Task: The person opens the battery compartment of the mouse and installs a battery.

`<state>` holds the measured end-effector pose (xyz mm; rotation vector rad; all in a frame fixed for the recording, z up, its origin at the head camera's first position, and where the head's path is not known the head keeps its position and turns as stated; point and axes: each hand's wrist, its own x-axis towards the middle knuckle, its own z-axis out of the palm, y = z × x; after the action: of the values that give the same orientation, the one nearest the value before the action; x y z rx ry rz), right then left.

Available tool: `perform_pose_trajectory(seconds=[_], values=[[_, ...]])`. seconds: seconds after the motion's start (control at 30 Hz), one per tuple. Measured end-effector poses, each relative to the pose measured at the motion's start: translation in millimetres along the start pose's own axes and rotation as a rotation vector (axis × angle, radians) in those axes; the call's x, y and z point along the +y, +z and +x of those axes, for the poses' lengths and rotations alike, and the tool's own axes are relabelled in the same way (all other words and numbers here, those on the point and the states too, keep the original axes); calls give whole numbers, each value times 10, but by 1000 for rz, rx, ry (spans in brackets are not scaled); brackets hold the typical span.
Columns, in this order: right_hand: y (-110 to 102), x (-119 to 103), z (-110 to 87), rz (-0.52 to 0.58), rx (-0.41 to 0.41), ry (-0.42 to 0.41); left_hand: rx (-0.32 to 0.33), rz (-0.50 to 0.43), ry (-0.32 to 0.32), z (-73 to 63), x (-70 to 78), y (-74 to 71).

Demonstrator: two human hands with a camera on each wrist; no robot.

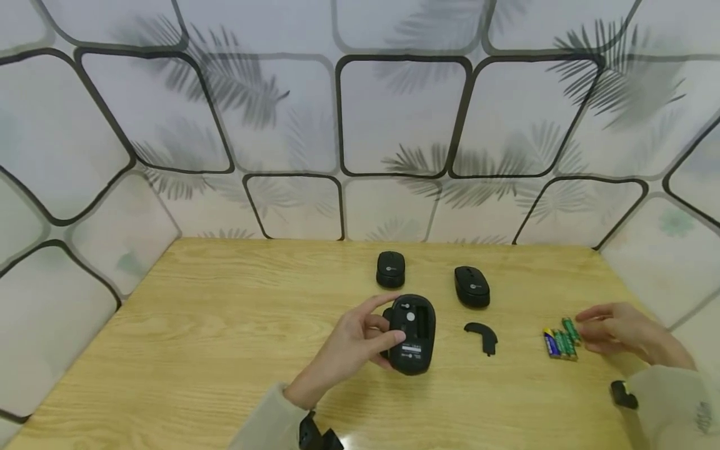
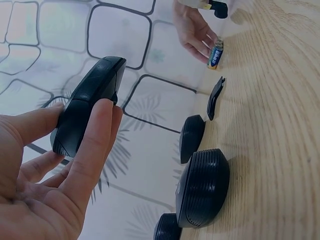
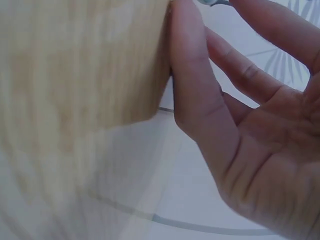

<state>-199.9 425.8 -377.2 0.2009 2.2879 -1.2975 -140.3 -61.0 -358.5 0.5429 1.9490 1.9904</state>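
Note:
My left hand (image 1: pixel 360 340) holds a black computer mouse (image 1: pixel 412 356), its underside towards the head camera and its battery slot uncovered. In the left wrist view, fingers and thumb grip this mouse (image 2: pixel 82 107) by its sides, raised off the table. My right hand (image 1: pixel 624 334) is over the table's right side, thumb and fingers at the end of a green battery (image 1: pixel 570 329). In the right wrist view, a sliver of it shows between the tips at the top edge. Beside it lie several more batteries (image 1: pixel 559 345), one blue and yellow.
Two black mice, one at the back (image 1: pixel 390 269) and one further right (image 1: pixel 472 287), stand on the wooden table (image 1: pixel 197 325). Another mouse (image 2: pixel 205 187) is mostly hidden behind my left hand in the head view. A curved black cover (image 1: pixel 488 340) lies towards the batteries.

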Motion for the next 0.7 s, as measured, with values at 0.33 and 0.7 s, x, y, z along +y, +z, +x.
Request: perform_pose_trajectory(seconds=[0.33, 0.7], values=[[41, 119, -15, -58, 15, 7, -21, -45, -1, -1, -30, 43], [79, 99, -21, -75, 87, 4, -13, -38, -2, 24, -14, 47]])
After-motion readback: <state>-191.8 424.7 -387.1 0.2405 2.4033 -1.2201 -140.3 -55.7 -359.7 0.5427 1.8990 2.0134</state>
